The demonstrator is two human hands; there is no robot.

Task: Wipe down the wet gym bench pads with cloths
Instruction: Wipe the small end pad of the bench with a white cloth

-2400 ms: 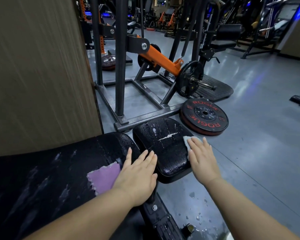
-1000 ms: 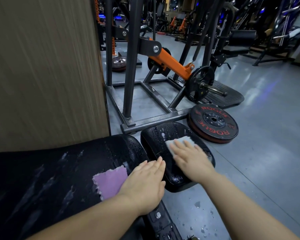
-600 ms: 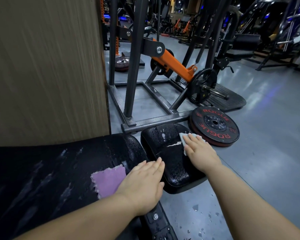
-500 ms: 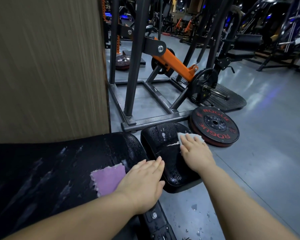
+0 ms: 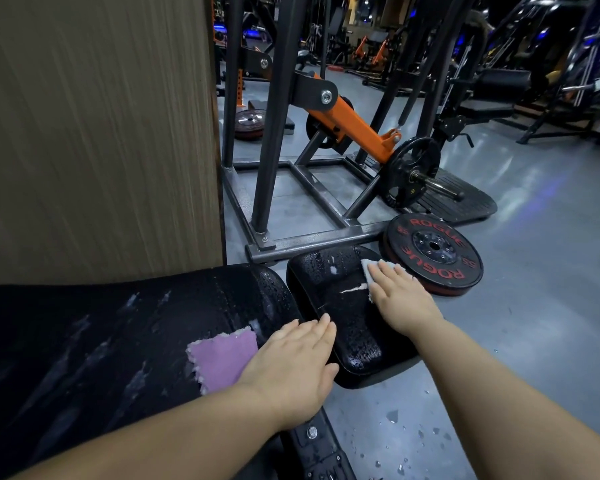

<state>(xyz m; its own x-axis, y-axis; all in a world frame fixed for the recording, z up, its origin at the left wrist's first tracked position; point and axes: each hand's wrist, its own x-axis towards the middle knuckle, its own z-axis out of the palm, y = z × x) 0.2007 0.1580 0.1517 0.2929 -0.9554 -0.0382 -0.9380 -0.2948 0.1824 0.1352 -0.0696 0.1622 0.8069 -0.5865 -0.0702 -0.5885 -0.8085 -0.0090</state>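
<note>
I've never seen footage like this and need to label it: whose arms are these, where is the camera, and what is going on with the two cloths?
The camera is worn on a person's head and looks forward and down, so the two bare arms are their own. They are in a gym, leaning over a black bench with two pads, both beaded with water. The left hand lies flat on a purple cloth on the long back pad. The right hand presses a white cloth flat onto the smaller seat pad, near its far right edge. Neither hand grips anything; both are open, palms down. Just beyond the seat pad a red-lettered weight plate lies on the floor, and water drops dot the floor near the bench.
</note>
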